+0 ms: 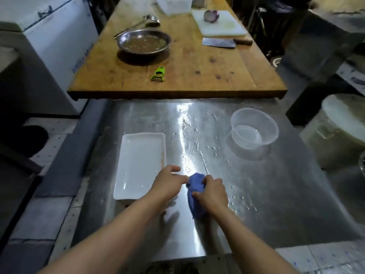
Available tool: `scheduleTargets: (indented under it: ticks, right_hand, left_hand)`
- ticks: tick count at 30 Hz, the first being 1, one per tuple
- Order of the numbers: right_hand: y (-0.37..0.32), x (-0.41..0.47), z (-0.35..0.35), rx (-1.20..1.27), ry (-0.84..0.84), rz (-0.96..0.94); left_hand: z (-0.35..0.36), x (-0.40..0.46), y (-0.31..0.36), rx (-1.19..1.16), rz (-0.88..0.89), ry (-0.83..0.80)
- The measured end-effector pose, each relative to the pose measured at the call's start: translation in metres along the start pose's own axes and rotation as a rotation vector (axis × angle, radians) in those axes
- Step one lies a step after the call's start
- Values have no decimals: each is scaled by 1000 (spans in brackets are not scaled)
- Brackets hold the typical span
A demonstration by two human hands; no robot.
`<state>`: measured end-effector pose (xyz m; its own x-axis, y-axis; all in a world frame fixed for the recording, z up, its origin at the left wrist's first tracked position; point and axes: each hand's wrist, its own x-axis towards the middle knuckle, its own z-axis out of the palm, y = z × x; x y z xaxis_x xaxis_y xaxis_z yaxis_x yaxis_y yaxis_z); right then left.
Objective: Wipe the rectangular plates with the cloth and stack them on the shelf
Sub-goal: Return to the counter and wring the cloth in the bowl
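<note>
One rectangular plate (140,165) lies on the wet steel counter (256,184), just left of both hands and slightly beyond them, its long axis running away from the person. The left hand (167,183) is the nearer one, hovering beside the plate's near right corner with fingers loosely curled and its fingertips meeting the blue cloth (195,192); whether it pinches the cloth cannot be told. The right hand (212,192) grips the bunched cloth, on the far side from the plate. Wiping likely calls for the cloth to travel leftward across the left hand's position. No shelf is recognisable.
</note>
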<state>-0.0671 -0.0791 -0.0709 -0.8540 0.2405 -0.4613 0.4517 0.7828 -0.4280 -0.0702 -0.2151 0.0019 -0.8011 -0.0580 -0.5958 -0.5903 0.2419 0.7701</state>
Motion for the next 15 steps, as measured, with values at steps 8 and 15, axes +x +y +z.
scheduleTargets:
  ticks: [8, 15]
  right_hand:
    - [4, 10, -59, 227, 59, -13]
    - [-12, -7, -161, 510, 66, -141]
  left_hand:
    - [3, 11, 16, -7, 84, -14]
    - [18, 18, 67, 11, 235, -178]
